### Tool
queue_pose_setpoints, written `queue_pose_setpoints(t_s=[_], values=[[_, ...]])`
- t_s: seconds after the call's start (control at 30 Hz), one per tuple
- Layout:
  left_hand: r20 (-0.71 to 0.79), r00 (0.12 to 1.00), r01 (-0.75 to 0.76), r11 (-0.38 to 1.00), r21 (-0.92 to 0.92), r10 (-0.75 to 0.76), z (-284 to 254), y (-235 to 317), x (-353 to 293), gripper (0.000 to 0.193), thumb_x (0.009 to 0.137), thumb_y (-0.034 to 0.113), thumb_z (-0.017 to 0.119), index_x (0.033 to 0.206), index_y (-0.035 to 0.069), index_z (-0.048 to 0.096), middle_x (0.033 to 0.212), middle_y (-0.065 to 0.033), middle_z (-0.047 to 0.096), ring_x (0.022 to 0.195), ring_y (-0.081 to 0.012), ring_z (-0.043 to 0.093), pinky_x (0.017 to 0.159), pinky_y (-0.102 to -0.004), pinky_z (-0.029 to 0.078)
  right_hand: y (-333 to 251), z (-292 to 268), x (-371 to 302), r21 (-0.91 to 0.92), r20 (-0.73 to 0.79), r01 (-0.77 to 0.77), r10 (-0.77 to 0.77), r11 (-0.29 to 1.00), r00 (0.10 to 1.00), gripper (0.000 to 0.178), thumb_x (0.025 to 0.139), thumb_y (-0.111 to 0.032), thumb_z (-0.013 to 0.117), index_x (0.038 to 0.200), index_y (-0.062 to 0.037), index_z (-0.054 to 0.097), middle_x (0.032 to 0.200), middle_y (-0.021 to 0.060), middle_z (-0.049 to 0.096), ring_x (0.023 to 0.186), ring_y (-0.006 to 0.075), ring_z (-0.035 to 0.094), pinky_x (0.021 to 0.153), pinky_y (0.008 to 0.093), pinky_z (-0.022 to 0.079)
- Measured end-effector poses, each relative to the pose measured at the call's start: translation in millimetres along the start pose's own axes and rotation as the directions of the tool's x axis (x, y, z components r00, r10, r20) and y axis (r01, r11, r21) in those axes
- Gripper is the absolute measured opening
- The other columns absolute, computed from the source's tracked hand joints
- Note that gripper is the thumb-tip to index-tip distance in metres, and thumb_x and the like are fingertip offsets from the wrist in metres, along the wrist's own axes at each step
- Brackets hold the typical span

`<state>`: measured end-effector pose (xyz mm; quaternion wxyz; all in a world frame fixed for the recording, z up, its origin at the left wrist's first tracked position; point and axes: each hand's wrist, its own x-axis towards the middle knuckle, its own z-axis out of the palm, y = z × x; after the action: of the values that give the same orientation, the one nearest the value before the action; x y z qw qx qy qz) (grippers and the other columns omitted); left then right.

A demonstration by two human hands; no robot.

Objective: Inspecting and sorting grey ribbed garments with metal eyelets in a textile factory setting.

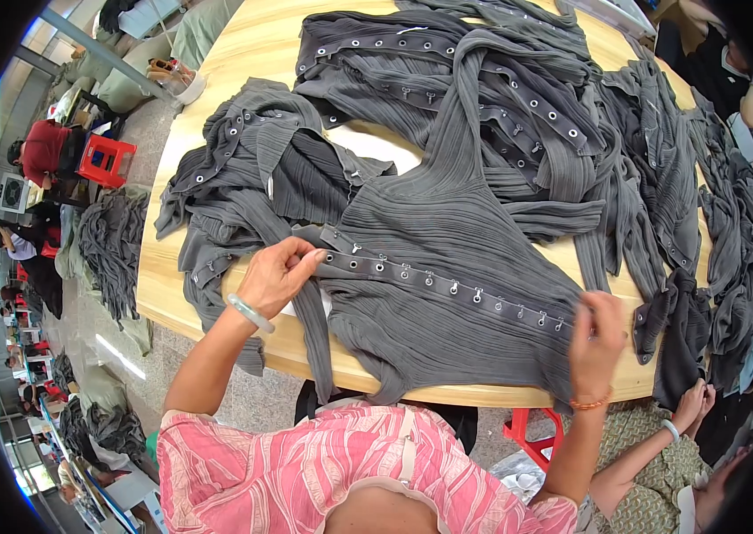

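Observation:
A dark grey ribbed knit top (457, 222) lies spread before me, one sleeve stretched toward the far side. Across its front runs a placket (434, 280) with a row of metal hooks and eyelets. At the placket's left end, my left hand (277, 278) is closed, thumb and forefinger pinching the edge. My right hand (599, 343) is at the hem by the other end, its fingers bent over the fabric and slightly blurred. The placket lies nearly straight between both hands.
More grey knit tops (376, 67) are heaped over the far side and right of the wooden table (238, 53). Beside me at right, another person's hands (695, 405) touch dark fabric. A red stool (532, 436) stands under the table edge. Garment piles (114, 245) lie on the left floor.

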<state>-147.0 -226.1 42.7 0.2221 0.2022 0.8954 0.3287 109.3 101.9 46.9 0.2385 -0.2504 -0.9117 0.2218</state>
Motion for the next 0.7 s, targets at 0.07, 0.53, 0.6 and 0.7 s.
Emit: queue_pose_setpoints(t_s=[0.07, 0.53, 0.6, 0.7], values=[[-0.013, 1.000, 0.023, 0.999, -0.033, -0.023, 4.5, -10.9, 5.8, 0.031, 0.090, 0.028, 0.063, 0.090, -0.002, 0.063, 0.061, 0.0009, 0.051, 0.057, -0.0056, 0.042, 0.051, -0.0233, 0.035, -56.8, 29.7, 17.5, 0.317, 0.225, 0.021, -0.096, 0.948, 0.970, 0.009, 0.082, -0.002, 0.062, 0.091, -0.0032, 0.063, 0.093, 0.0114, 0.062, 0.080, 0.0253, 0.062, 0.065, 0.0318, 0.051], [0.289, 0.957, 0.234, 0.692, -0.683, -0.038, 14.1, -29.6, 6.8, 0.035, 0.088, 0.022, 0.067, 0.113, -0.002, 0.060, 0.083, -0.0028, 0.066, 0.060, -0.0045, 0.047, 0.056, -0.0199, 0.041, -144.0, 177.8, 21.4, 0.524, 0.404, 0.250, -0.496, 0.814, 0.769, 0.013, 0.080, -0.008, 0.065, 0.091, -0.0045, 0.060, 0.088, 0.0111, 0.053, 0.075, 0.0306, 0.060, 0.064, 0.0405, 0.049], [0.454, 0.889, 0.356, 0.703, -0.615, -0.053, 3.8, -13.6, 11.5, 0.040, 0.089, 0.027, 0.066, 0.117, 0.000, 0.058, 0.079, -0.0035, 0.067, 0.059, -0.0036, 0.047, 0.055, -0.0178, 0.038, -138.9, 178.0, 18.8, 0.568, 0.307, 0.334, -0.570, 0.752, 0.762, 0.013, 0.079, -0.005, 0.064, 0.090, -0.0026, 0.059, 0.087, 0.0102, 0.053, 0.079, 0.0284, 0.059, 0.067, 0.0382, 0.050], [0.600, 0.787, 0.552, 0.599, -0.580, -0.145, 8.8, -19.9, 24.5, 0.031, 0.092, 0.033, 0.061, 0.101, 0.004, 0.060, 0.073, -0.0072, 0.066, 0.049, -0.0034, 0.045, 0.045, -0.0176, 0.032, -137.7, 175.5, 18.8, 0.580, 0.310, 0.340, -0.586, 0.740, 0.748, 0.013, 0.077, -0.003, 0.064, 0.089, -0.0015, 0.060, 0.087, 0.0096, 0.054, 0.080, 0.0272, 0.058, 0.070, 0.0369, 0.049]])
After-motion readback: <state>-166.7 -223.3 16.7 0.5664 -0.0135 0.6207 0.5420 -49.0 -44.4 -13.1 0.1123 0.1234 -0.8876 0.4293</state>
